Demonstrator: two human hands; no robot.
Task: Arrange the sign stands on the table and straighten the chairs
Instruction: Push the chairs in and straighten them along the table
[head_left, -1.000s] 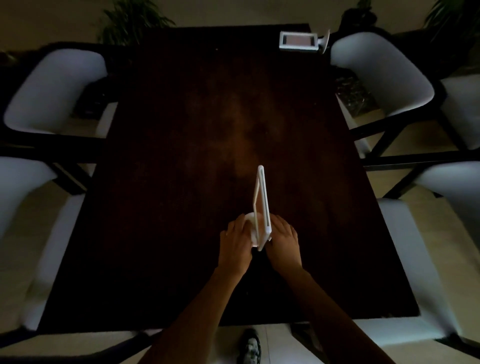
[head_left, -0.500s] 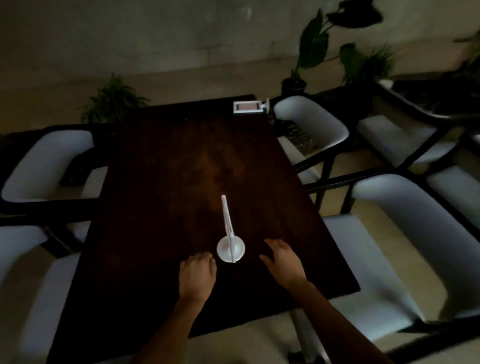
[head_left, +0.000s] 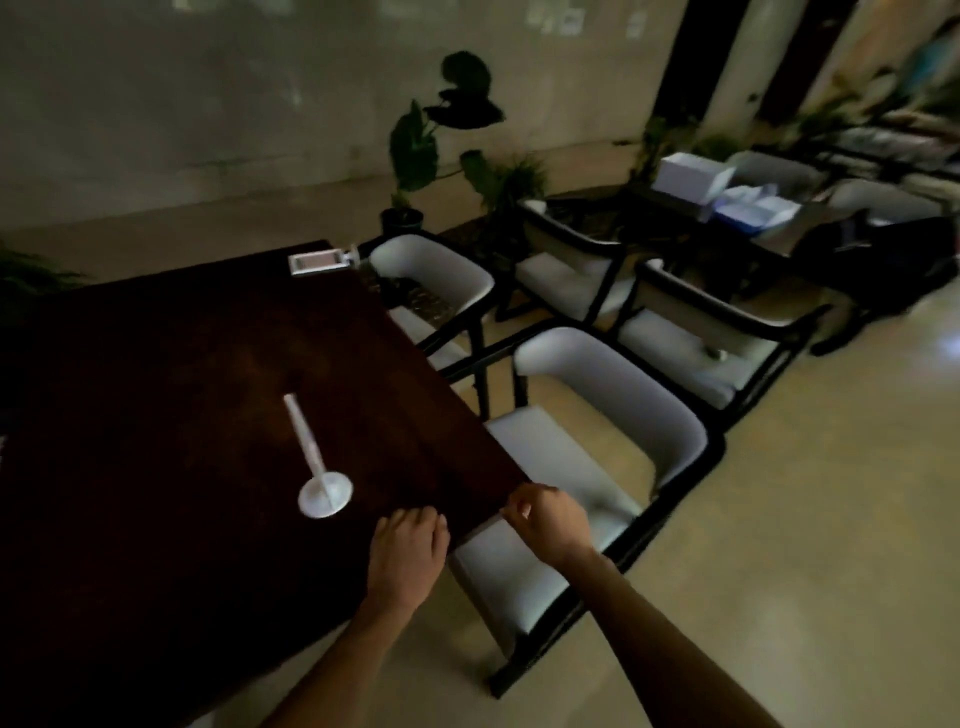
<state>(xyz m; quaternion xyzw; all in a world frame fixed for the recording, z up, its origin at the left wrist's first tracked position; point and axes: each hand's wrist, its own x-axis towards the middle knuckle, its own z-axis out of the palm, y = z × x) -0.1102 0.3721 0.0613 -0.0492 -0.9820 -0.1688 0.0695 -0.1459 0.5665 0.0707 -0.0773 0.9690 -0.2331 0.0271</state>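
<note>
A white sign stand (head_left: 318, 470) on a round base stands upright, edge-on to me, on the dark wooden table (head_left: 156, 441). A second white sign stand (head_left: 319, 261) lies flat at the table's far right corner. My left hand (head_left: 408, 558) hovers palm down over the table's near right corner, holding nothing. My right hand (head_left: 550, 525) is loosely curled just past the table edge, above the seat of the nearest white chair (head_left: 587, 462). Another white chair (head_left: 436, 280) sits farther along the same side.
Two more white chairs (head_left: 691, 332) with black frames stand behind these, by a second dark table (head_left: 727, 228) carrying white boxes. Potted plants (head_left: 421, 156) line the far wall. Beige floor lies open to the right.
Both hands have let go of the upright sign stand and moved right to the table's corner. My view has swung right, bringing the right-side chairs into view.
</note>
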